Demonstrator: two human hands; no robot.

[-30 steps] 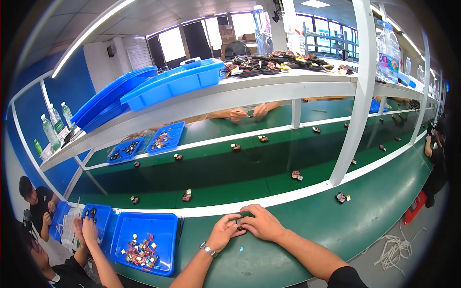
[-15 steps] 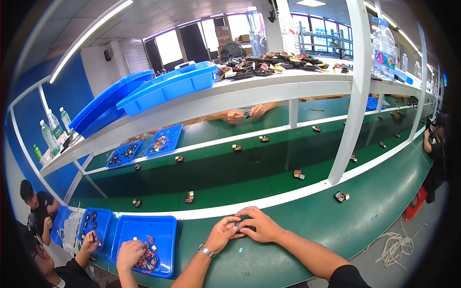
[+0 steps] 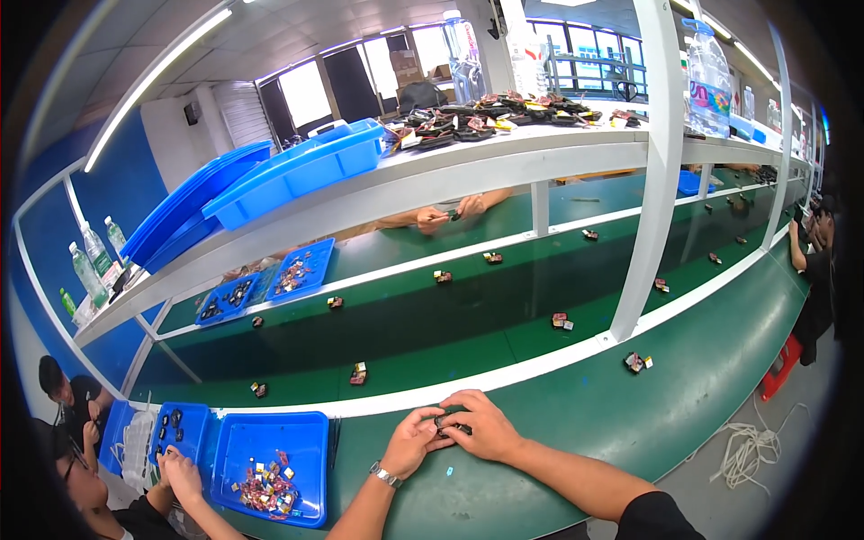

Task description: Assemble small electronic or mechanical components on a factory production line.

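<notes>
Over the green bench, my left hand (image 3: 415, 442), with a metal watch (image 3: 385, 473) on its wrist, and my right hand (image 3: 487, 428) meet with their fingertips closed around a small black part (image 3: 441, 422). Most of that part is covered by my fingers, so its kind cannot be made out. A tiny light-blue scrap (image 3: 450, 472) lies on the bench just below my hands. Off to the right on the same bench rests a small unit (image 3: 636, 363) with reddish wiring and a pale tag.
Left of me, a blue tray (image 3: 317, 427) holds several reddish pieces; a co-worker's hands (image 3: 180, 472) meet beside it. Behind the white rail (image 3: 504, 374), small assemblies (image 3: 359, 373) lie on the green belt. A white post (image 3: 650, 225) rises at right, supporting a loaded shelf (image 3: 576, 148).
The co-worker's hand has left the reddish pieces in the blue tray and moved left to the other hand. My hands keep their hold on the black part; the view has shifted slightly.
</notes>
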